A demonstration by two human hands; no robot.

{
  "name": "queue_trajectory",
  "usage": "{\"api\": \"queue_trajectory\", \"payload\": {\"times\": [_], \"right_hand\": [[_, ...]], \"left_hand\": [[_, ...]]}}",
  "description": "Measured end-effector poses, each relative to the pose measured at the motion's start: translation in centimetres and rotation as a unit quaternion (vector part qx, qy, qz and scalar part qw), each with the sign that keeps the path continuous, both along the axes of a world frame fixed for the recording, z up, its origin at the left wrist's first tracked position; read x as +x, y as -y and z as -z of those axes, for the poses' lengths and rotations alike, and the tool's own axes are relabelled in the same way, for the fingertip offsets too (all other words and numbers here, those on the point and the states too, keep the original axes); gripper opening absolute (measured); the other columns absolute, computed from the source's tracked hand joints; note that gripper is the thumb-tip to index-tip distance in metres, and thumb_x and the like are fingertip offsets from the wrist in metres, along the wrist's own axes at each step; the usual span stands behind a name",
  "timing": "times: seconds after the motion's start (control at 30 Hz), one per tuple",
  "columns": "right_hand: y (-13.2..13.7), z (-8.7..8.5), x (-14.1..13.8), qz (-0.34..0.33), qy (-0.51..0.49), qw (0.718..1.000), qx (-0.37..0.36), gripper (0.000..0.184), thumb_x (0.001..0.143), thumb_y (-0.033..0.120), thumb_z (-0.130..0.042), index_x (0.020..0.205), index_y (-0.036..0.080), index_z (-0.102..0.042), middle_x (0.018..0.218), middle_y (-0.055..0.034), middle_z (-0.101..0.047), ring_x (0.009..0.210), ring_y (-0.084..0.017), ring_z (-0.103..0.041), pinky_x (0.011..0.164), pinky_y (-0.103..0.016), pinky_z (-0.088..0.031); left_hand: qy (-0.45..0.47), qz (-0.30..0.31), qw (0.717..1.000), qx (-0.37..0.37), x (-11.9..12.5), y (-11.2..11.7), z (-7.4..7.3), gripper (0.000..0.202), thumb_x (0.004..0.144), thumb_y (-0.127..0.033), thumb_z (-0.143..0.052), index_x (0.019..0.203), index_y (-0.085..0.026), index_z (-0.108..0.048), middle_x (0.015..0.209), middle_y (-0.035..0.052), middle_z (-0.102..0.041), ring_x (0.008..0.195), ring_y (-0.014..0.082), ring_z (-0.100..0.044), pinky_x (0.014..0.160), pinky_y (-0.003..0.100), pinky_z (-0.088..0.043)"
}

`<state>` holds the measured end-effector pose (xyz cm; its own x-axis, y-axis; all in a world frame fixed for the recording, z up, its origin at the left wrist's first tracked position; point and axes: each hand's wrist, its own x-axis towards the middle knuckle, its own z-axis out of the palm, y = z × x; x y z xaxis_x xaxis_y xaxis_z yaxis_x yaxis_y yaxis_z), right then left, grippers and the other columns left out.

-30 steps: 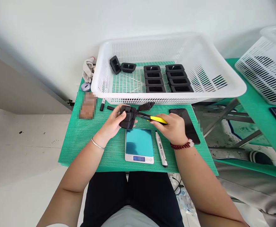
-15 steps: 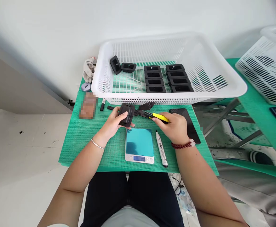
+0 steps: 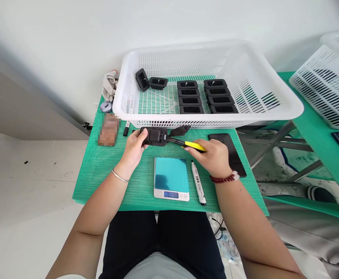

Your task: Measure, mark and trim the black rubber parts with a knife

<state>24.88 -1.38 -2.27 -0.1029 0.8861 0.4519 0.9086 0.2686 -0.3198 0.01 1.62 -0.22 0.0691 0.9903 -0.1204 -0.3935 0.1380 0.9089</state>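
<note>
My left hand (image 3: 133, 149) is closed around one end of a black plastic case (image 3: 154, 136), held level above the table. In my right hand (image 3: 216, 155) are pliers (image 3: 195, 146) with yellow-and-black handles. Their dark, narrow tips reach the right end of the case; whether they grip any part of it is too small to tell. Just behind the tips lies a dark, curved piece (image 3: 181, 130). Below the case, a digital scale (image 3: 171, 174) has a bare blue-green plate, and a white marker (image 3: 198, 184) lies to its right.
A large white basket (image 3: 207, 121) stands behind my hands, with several black rectangular frames (image 3: 189, 100) inside. A black phone (image 3: 231, 151) lies beneath my right wrist. A second marker (image 3: 126, 128), a glove (image 3: 109, 87) and a blurred brownish item (image 3: 108, 130) sit at the left.
The black case has turned from tilted to level, with its end now facing the pliers. My left hand has shifted slightly left, while the pliers have tipped a little lower.
</note>
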Motion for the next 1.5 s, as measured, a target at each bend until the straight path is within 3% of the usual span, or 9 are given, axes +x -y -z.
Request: {"api": "queue_trajectory", "payload": {"times": [0.4,0.63,0.8,1.03,1.23,1.4,1.5], "right_hand": [[0.20,-0.18,-0.08,-0.069,0.009,0.997,0.027,0.056,0.083,0.066,-0.048,0.071,0.017,-0.072,0.051,-0.0044,-0.057,0.049,-0.014,-0.043,0.051,-0.027,-0.030],[0.24,-0.09,-0.38,-0.033,0.021,0.999,0.023,0.054,0.083,0.065,-0.050,0.072,0.016,-0.072,0.049,-0.0037,-0.055,0.048,-0.013,-0.040,0.051,-0.027,-0.026],[0.31,-0.14,-0.45,-0.086,0.017,0.996,0.031,0.054,0.083,0.064,-0.050,0.072,0.016,-0.071,0.051,-0.0038,-0.057,0.049,-0.012,-0.042,0.053,-0.027,-0.029],[0.26,-0.11,-0.25,-0.024,0.035,0.998,0.047,0.048,0.084,0.060,-0.052,0.074,0.017,-0.072,0.049,-0.0037,-0.055,0.049,-0.014,-0.042,0.051,-0.028,-0.027],[0.31,-0.20,-0.46,-0.083,0.029,0.995,0.040,0.053,0.083,0.065,-0.049,0.072,0.017,-0.071,0.051,-0.0034,-0.057,0.048,-0.012,-0.042,0.053,-0.027,-0.030],[0.23,-0.22,-0.24,-0.006,0.020,0.999,0.041,0.054,0.083,0.065,-0.049,0.072,0.017,-0.072,0.047,-0.0031,-0.053,0.047,-0.013,-0.039,0.052,-0.028,-0.027],[0.27,-0.21,-0.29,-0.058,0.010,0.998,0.027,0.054,0.083,0.066,-0.049,0.072,0.017,-0.071,0.051,-0.0039,-0.056,0.049,-0.013,-0.042,0.054,-0.028,-0.030]], "left_hand": [[-0.023,-0.008,1.000,-0.004,0.27,0.27,-0.33,0.033,0.082,-0.048,-0.061,0.073,-0.016,-0.058,0.070,-0.0002,-0.051,0.057,0.0064,-0.043,0.047,0.020,-0.030],[-0.021,-0.028,0.999,-0.014,0.09,0.09,-0.36,0.034,0.079,-0.049,-0.064,0.073,-0.016,-0.058,0.069,-0.0008,-0.051,0.059,0.0068,-0.045,0.048,0.018,-0.033],[-0.020,-0.035,0.999,-0.025,0.09,0.04,-0.17,0.035,0.078,-0.049,-0.064,0.071,-0.016,-0.058,0.068,-0.0005,-0.053,0.060,0.0080,-0.048,0.048,0.019,-0.036],[-0.027,-0.043,0.998,-0.030,0.02,-0.07,0.01,0.034,0.078,-0.049,-0.063,0.071,-0.017,-0.057,0.064,-0.0007,-0.053,0.056,0.0084,-0.048,0.048,0.020,-0.035],[-0.011,-0.038,0.998,-0.038,-0.03,-0.02,-0.06,0.035,0.077,-0.049,-0.064,0.068,-0.017,-0.054,0.064,-0.0018,-0.050,0.055,0.0076,-0.046,0.046,0.019,-0.033],[-0.018,-0.033,0.998,-0.047,-0.04,0.04,-0.02,0.033,0.078,-0.048,-0.065,0.070,-0.017,-0.056,0.066,-0.0007,-0.053,0.059,0.0092,-0.052,0.049,0.020,-0.038],[-0.015,-0.039,0.998,-0.053,-0.05,-0.03,0.09,0.033,0.078,-0.047,-0.065,0.069,-0.017,-0.055,0.064,-0.0013,-0.052,0.057,0.0085,-0.051,0.047,0.020,-0.037]]}}
